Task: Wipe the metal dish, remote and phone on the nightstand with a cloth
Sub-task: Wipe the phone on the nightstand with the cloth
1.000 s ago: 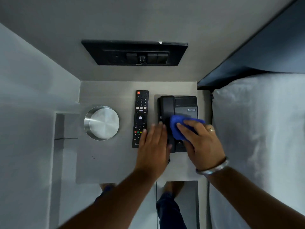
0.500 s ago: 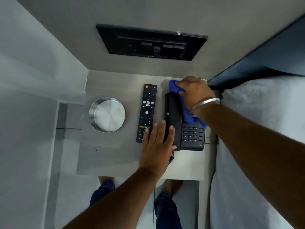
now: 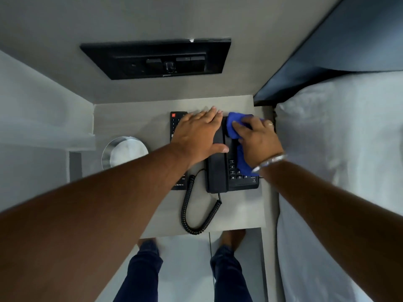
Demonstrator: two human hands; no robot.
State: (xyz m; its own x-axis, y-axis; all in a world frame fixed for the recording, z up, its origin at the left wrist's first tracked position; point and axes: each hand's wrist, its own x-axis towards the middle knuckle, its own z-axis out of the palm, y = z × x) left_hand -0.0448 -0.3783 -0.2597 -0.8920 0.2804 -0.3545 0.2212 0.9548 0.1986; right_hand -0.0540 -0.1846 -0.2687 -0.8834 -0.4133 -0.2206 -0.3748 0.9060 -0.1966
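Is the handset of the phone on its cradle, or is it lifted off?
On its cradle. The handset lies along the phone base, with the left hand resting on it.

A black switch panel hangs beside white bedding.

Low on the remote, left of centre in the frame, we read the white word "CROWN"; whatever may precede it sits under the forearm. Near its top edge we make out a small "1" and "2" beside the red power button. On the phone, right of centre, the bottom keypad row shows "*", "0" and "#", and an "8" just above; the tiny print at the lower right of its base is too small for us to read.
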